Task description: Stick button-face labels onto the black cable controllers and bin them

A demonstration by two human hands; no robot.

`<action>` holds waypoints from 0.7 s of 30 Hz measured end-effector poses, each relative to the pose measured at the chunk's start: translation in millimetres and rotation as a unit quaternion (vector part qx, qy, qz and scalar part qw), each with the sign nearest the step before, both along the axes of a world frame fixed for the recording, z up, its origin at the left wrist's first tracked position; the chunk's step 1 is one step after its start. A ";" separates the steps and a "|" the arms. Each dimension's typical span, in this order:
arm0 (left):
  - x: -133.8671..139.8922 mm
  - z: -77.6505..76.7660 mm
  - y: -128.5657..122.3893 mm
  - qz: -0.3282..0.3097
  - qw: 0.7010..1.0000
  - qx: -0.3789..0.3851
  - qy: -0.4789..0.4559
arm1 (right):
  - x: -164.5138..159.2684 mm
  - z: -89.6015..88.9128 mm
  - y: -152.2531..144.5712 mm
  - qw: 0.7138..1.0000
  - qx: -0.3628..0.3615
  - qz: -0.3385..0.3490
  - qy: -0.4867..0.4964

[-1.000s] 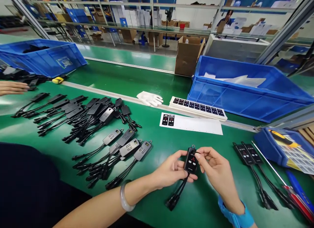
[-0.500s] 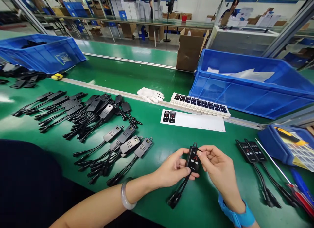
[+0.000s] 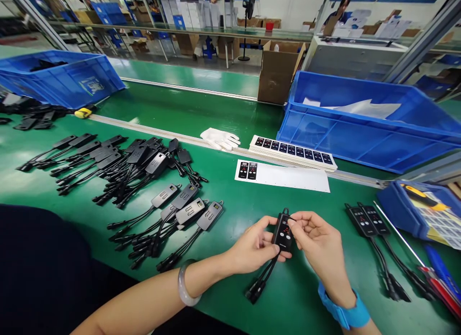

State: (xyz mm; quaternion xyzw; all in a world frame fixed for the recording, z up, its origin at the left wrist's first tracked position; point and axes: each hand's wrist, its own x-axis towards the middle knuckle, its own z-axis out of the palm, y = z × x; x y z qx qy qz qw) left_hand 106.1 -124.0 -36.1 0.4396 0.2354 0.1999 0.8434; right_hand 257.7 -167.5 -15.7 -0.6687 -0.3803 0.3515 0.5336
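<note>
A small black controller box (image 3: pixel 283 236) with a printed label, white buttons, red marks and short cables is between my hands, over the green table. My left hand (image 3: pixel 254 246) grips it by the left side and lower edge, thumb on the front. At its upper right edge, my right hand (image 3: pixel 317 243) pinches with thumb and forefinger, the thumb over part of the label. Two labelled controllers (image 3: pixel 367 220) lie at the right. Several unlabelled controllers (image 3: pixel 210 215) lie to the left. Beyond my hands is a white label sheet (image 3: pixel 288 177) with two labels at its left end.
A stack of label sheets (image 3: pixel 293 153) and a white glove (image 3: pixel 220 138) lie farther back. Blue bins stand at the back left (image 3: pixel 61 80) and back right (image 3: pixel 360 128). A screwdriver (image 3: pixel 399 234) and a blue tray (image 3: pixel 425 215) are at the right. A cardboard box (image 3: pixel 275 75) stands behind.
Both hands stay on the controller in nearly the same pose. My right thumb and wrist have shifted very slightly; the view has moved a little.
</note>
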 end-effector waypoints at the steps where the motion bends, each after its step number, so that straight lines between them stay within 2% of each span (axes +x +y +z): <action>1: 0.0 0.8 0.2 -0.001 1.000 -0.003 0.005 | 0.6 -0.3 0.3 1.000 0.005 -0.002 -0.003; 5: -0.3 5.4 3.0 -0.005 1.000 -0.024 0.002 | 4.9 -5.0 2.7 1.000 0.012 0.004 -0.010; 13: -3.0 9.0 13.6 0.040 0.995 -0.088 0.011 | -6.4 -26.5 5.4 0.987 -0.030 0.160 0.007; 17: -4.6 7.4 13.8 0.071 0.995 -0.068 0.013 | -11.3 -27.8 1.8 0.978 -0.051 0.202 -0.019; 21: -4.2 6.2 13.7 0.087 0.995 -0.017 0.035 | -8.7 -29.3 0.0 0.975 -0.017 0.220 -0.030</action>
